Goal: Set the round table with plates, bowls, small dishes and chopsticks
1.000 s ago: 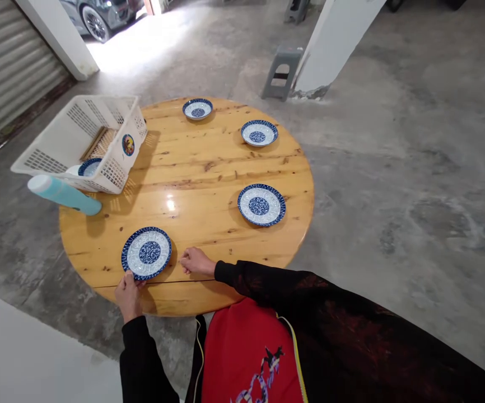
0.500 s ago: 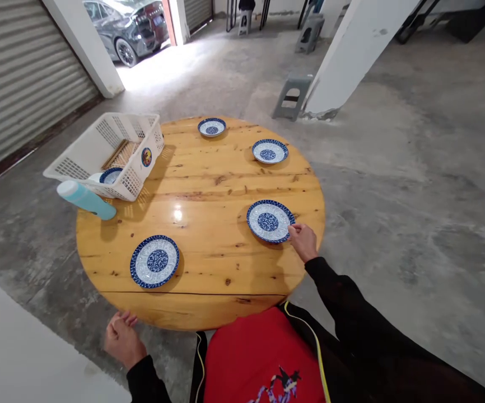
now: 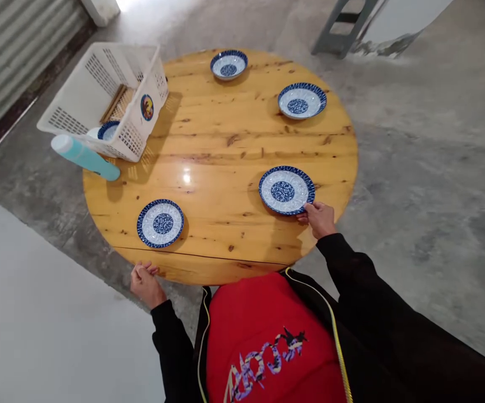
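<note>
My right hand (image 3: 318, 219) pinches the near-right rim of a blue-and-white patterned plate (image 3: 282, 191), its thumb and fingers at the edge. That plate is on the right side of the round wooden table (image 3: 225, 224). At the table's front-left edge, my left hand (image 3: 147, 284) has its fingers loosely curled in, with nothing visible in them. A matching plate (image 3: 162, 224) lies just beyond my left hand. Two more of the same pattern, a far plate (image 3: 228, 65) and a far-right plate (image 3: 301, 101), lie along the table's back edge.
A white plastic basket (image 3: 154, 106) at the table's left holds wooden sticks (image 3: 113, 103) and a blue-rimmed dish (image 3: 108, 130). A light-blue bottle (image 3: 86, 157) stands before it. Beyond the table are a grey stool (image 3: 343, 28) and a white pillar (image 3: 410, 22). A white surface (image 3: 49, 302) borders the lower left.
The view has tilted down and come nearer the table. My left hand appears closer to the table's edge. My right hand stays on the rim of the same plate.
</note>
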`<state>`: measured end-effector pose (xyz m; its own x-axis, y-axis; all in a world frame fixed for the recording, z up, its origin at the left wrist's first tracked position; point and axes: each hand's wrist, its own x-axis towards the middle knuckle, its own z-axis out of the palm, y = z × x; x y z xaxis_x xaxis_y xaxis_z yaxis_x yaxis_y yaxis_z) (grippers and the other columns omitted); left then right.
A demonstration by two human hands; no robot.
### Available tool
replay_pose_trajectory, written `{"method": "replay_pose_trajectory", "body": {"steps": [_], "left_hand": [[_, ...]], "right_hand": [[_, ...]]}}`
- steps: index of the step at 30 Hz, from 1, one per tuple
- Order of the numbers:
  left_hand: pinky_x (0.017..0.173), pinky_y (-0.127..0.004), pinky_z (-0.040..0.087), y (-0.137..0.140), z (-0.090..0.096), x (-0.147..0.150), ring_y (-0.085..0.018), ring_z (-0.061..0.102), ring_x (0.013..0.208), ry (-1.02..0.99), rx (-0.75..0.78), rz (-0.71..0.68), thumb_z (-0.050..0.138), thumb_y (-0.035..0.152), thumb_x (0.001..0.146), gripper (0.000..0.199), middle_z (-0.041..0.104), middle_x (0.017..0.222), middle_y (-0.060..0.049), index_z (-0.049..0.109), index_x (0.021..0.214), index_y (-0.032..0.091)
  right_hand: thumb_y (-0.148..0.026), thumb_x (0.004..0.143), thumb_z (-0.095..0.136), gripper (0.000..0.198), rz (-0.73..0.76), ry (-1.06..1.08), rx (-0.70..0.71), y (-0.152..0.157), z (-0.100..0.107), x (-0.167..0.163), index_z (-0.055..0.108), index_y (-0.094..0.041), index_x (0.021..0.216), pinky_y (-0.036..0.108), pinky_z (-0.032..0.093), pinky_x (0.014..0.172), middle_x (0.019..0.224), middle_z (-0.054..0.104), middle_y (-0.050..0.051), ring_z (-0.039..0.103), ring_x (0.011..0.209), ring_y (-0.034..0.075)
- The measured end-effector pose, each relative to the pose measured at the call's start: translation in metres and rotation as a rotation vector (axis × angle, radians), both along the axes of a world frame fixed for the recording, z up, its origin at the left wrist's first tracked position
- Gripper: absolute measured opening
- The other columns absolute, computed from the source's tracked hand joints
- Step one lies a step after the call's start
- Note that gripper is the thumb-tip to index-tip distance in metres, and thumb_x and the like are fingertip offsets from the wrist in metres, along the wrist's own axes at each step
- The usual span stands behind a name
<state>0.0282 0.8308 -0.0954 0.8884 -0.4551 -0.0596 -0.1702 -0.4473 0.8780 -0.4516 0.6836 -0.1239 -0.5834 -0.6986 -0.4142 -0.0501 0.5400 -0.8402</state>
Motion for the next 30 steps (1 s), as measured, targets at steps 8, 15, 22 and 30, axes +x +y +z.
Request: {"method": "replay_pose_trajectory", "body": {"steps": [8,15,22,30], "left_hand": [[0.058,-0.022,0.053,-0.039,-0.016,-0.003,-0.011,0.064,0.057,0.266,-0.011,-0.021,0.052,0.048,0.086,0.030,0.067,0.073,-0.002,0.054,0.089,0.018],[0.054,-0.021,0.050,-0.053,-0.012,0.005,-0.012,0.063,0.053,0.252,-0.003,-0.076,0.051,0.046,0.086,0.029,0.060,0.061,0.000,0.054,0.078,0.019],[0.057,-0.024,0.052,-0.060,-0.018,0.015,-0.014,0.064,0.055,0.223,0.035,-0.097,0.053,0.042,0.077,0.022,0.059,0.060,0.002,0.053,0.076,0.019],[0.058,-0.025,0.053,-0.065,-0.017,0.015,-0.014,0.063,0.056,0.231,0.014,-0.109,0.055,0.040,0.076,0.021,0.058,0.061,0.004,0.054,0.078,0.019]], "right_hand": [[0.001,0.082,0.057,0.031,-0.107,-0.114,-0.005,0.008,0.013,0.012,0.053,-0.019,0.059,0.019,0.047,0.041,0.051,0.053,0.000,0.057,0.042,0.013],[0.006,0.082,0.060,0.036,-0.099,-0.165,-0.039,0.024,0.008,0.025,0.056,-0.019,0.057,0.017,0.044,0.038,0.054,0.054,0.002,0.052,0.038,0.010],[0.001,0.078,0.063,0.030,-0.078,-0.176,-0.015,0.024,0.013,0.030,0.056,-0.017,0.056,0.020,0.049,0.039,0.050,0.056,0.001,0.054,0.037,0.012],[-0.007,0.076,0.063,0.021,-0.035,-0.184,-0.035,0.018,0.011,0.029,0.055,-0.017,0.059,0.020,0.050,0.038,0.046,0.056,0.000,0.055,0.038,0.013]]}}
